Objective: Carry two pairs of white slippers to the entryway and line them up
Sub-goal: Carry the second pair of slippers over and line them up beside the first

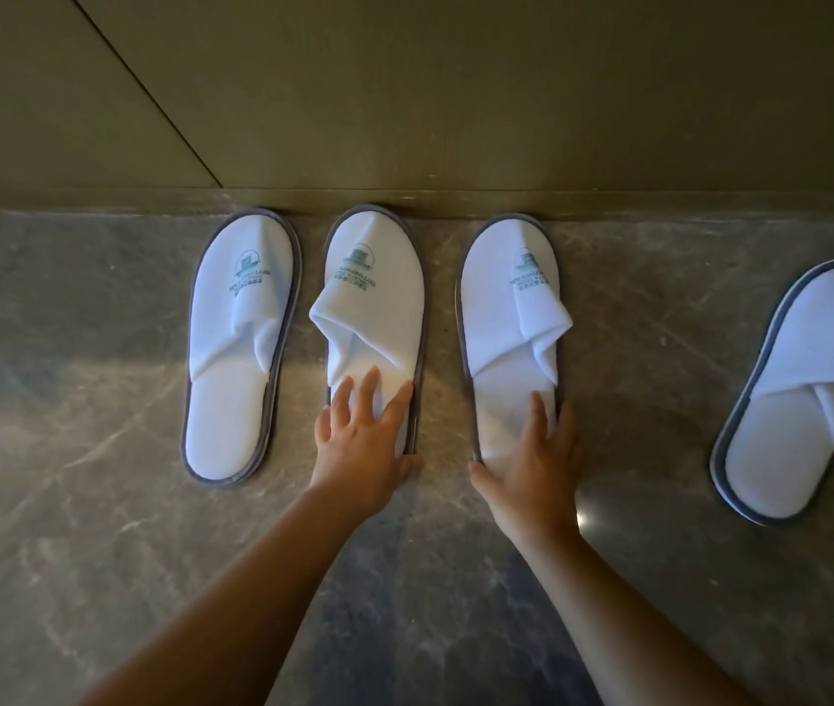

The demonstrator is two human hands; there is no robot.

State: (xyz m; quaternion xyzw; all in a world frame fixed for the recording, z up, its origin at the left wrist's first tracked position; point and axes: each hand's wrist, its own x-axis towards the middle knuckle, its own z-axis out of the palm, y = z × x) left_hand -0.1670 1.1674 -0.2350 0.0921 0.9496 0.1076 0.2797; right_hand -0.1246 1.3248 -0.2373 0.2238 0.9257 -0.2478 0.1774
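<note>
Several white slippers with grey edging lie on the marble floor, toes toward the wall. The leftmost slipper (242, 349) lies alone, untouched. My left hand (364, 435) rests flat with fingers spread on the heel of the second slipper (379, 287). My right hand (532, 461) lies on the heel of the third slipper (506, 308), thumb at its left rim and fingers along its right side. The fourth slipper (807, 389) lies apart at the right, tilted, toe pointing up and right. The three left slippers carry a green printed logo.
A brown wall (455, 94) with a low skirting runs along the slippers' toes. Grey veined marble floor (99, 552) spreads toward me. A gap of bare floor separates the third and fourth slippers.
</note>
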